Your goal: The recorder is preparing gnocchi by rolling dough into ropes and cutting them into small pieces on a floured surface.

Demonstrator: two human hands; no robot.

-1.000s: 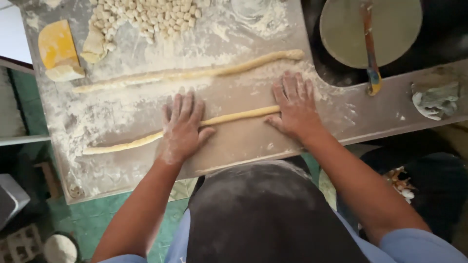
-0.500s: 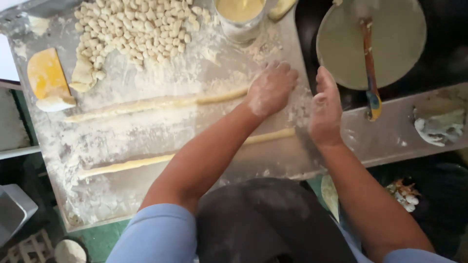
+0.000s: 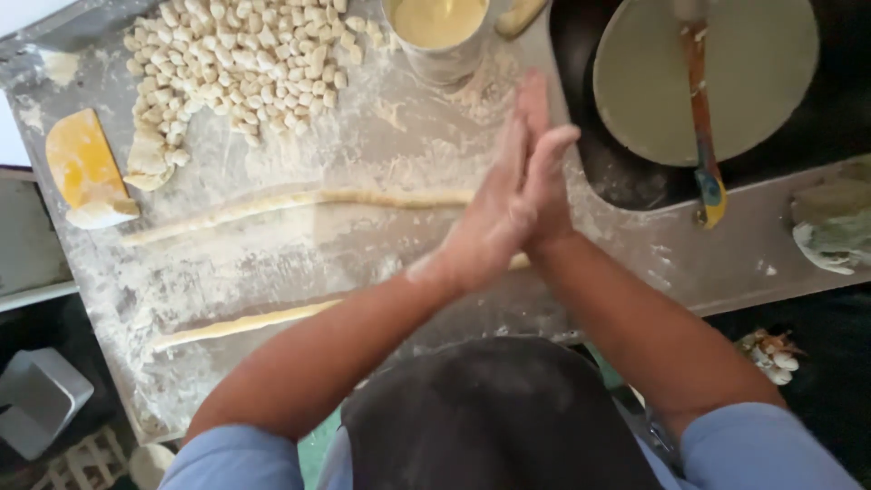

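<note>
My left hand (image 3: pixel 490 218) and my right hand (image 3: pixel 550 168) are pressed palm to palm above the floured work board (image 3: pixel 390 136), fingers straight and dusted with flour, holding nothing. Under my wrists lies the near dough rope (image 3: pixel 245 322), partly hidden by my left forearm. A longer far dough rope (image 3: pixel 299 203) stretches across the board just left of my hands. A heap of small cut dough pieces (image 3: pixel 231 63) sits at the board's far left.
A yellow dough scraper (image 3: pixel 83 168) lies at the board's left edge. A metal tin of yellow mix (image 3: pixel 438 32) stands at the far edge. To the right are a round grey disc (image 3: pixel 762 73), an orange-handled spatula (image 3: pixel 703 127) and a rag (image 3: pixel 830 227).
Both hands left the near dough rope, moved toward the far right of the board, then came together palm to palm. The view has shifted toward the far side of the board.
</note>
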